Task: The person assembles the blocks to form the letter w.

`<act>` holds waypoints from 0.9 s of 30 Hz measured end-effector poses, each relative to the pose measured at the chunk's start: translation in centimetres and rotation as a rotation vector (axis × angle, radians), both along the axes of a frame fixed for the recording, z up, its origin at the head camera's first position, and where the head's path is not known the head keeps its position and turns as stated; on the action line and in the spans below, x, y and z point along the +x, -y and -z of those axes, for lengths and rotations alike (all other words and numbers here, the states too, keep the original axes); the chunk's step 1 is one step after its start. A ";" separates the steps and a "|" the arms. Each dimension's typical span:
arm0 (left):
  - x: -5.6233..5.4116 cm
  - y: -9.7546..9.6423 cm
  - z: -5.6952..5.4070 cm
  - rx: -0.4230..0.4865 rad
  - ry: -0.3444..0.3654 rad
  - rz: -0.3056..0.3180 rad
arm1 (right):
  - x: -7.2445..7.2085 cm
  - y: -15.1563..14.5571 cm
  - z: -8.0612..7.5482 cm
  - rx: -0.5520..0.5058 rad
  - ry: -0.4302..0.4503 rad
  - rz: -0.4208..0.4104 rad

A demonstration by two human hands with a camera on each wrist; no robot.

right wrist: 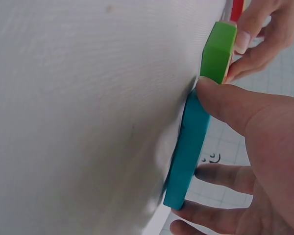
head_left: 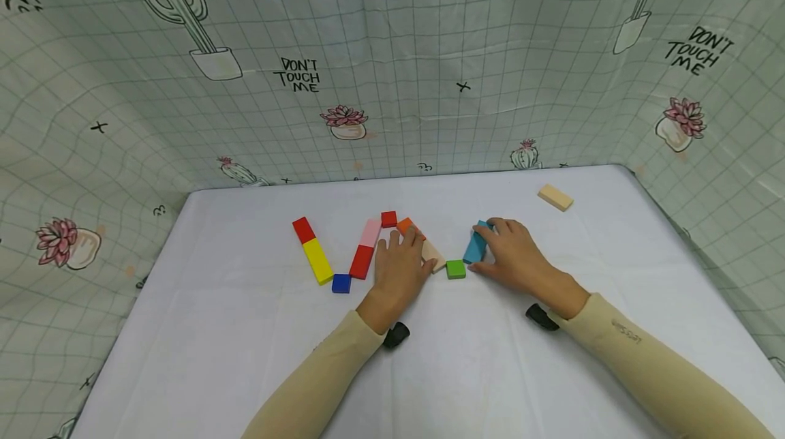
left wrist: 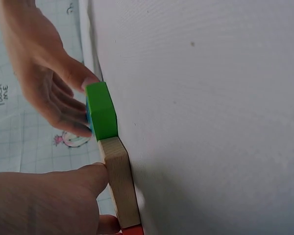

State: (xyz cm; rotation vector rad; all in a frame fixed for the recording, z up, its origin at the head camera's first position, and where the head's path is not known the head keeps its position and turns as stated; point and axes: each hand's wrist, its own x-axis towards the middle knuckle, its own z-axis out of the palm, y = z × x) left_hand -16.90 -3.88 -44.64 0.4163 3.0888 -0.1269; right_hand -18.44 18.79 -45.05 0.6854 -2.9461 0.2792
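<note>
A zigzag row of coloured blocks lies on the white table. My right hand (head_left: 518,255) holds a blue block (head_left: 475,247) between its thumb at the near end and fingers at the far end. The blue block meets a green block (head_left: 456,269). My left hand (head_left: 398,268) is over a plain wooden block (head_left: 433,256), its thumb against that block beside the green one. In the left wrist view the thumb touches the wooden block (left wrist: 121,183); the fingertips are partly hidden. An orange block (head_left: 409,226) lies by the left fingers.
Leftward, the row has a small red block (head_left: 389,219), a pink block (head_left: 370,232), a longer red block (head_left: 361,262), a dark blue block (head_left: 341,283), a yellow block (head_left: 318,262) and another red block (head_left: 303,230). One loose wooden block (head_left: 555,198) lies far right.
</note>
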 end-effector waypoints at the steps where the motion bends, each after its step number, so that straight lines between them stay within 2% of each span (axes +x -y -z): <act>1: 0.0 0.0 0.0 0.000 -0.001 0.000 | 0.0 0.0 0.0 0.004 -0.001 0.000; 21: 0.1 0.0 -0.1 -0.005 0.002 0.009 | 0.1 0.1 0.0 0.020 0.018 0.001; 27: 0.0 0.1 -0.2 -0.014 0.006 0.007 | 0.1 0.0 -0.2 -0.029 0.052 0.005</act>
